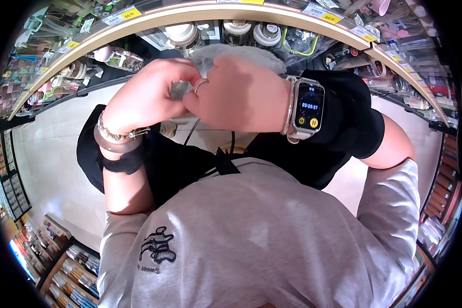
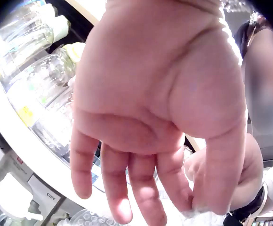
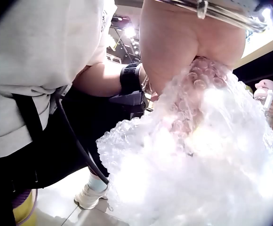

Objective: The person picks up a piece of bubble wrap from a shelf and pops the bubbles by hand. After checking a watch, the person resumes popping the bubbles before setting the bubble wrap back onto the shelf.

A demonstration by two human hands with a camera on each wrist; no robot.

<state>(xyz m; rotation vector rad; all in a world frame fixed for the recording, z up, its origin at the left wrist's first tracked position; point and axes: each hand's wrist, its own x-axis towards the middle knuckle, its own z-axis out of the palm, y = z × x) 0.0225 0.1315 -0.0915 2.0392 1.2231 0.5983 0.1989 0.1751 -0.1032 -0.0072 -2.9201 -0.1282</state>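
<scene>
Clear bubble wrap (image 1: 264,57) (image 3: 174,160) hangs in a loose, gathered bundle beneath the hands. The right hand (image 1: 241,95) (image 3: 188,37) grips its bunched top, with its fingertips mostly hidden in the right wrist view. Close beside it, the left hand (image 1: 149,92) (image 2: 155,94) pinches a clear edge between thumb and index finger at the bottom of the left wrist view, its other fingers loosely extended. In the head view the two hands meet at the fingertips. Whether the bundle wraps anything cannot be told.
A curved shelf edge (image 1: 154,24) with price labels runs in front of the hands. Lidded jars (image 1: 236,32) and packaged goods stand beyond it. Small grey boxes (image 2: 44,195) show lower left in the left wrist view. Pale floor tiles (image 1: 51,149) lie below.
</scene>
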